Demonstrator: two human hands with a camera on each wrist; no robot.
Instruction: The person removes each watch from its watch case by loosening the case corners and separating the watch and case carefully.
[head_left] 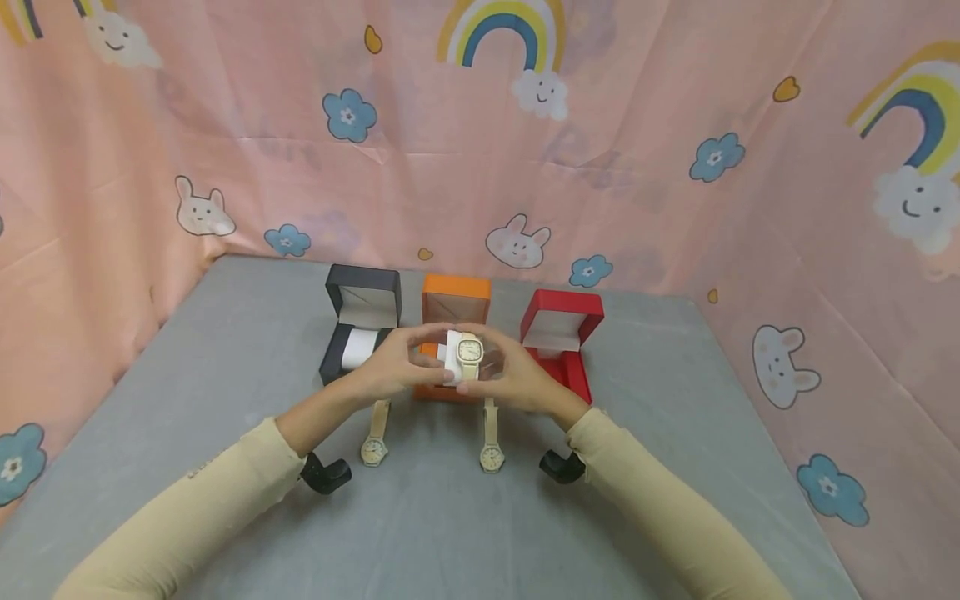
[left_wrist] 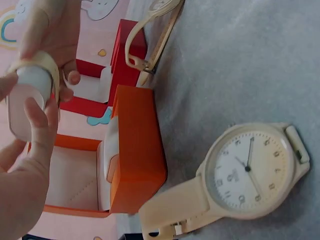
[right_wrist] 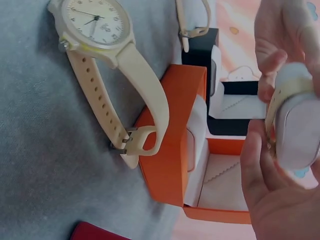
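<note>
Over the orange watch box [head_left: 457, 287], both hands hold a white cushion [head_left: 451, 360] wrapped by a cream watch [head_left: 470, 351] with a rounded-square face. My left hand [head_left: 386, 365] pinches the cushion's left end between thumb and fingers. From the other side, my right hand [head_left: 521, 377] grips the watch and cushion, thumb below and fingers above. The left wrist view shows the cream strap [left_wrist: 46, 62] looped around the cushion's middle, with the cushion's end [left_wrist: 25, 110] between the left fingers. In the right wrist view the cushion's other end [right_wrist: 299, 132] faces the camera.
Left of the orange box stands an open black watch box [head_left: 365, 283] with a white cushion [head_left: 360, 347] inside. An open red box [head_left: 573, 375] stands at the right. Two round-faced cream watches, one left [head_left: 374, 450] and one right [head_left: 492, 457], lie on the grey cloth in front.
</note>
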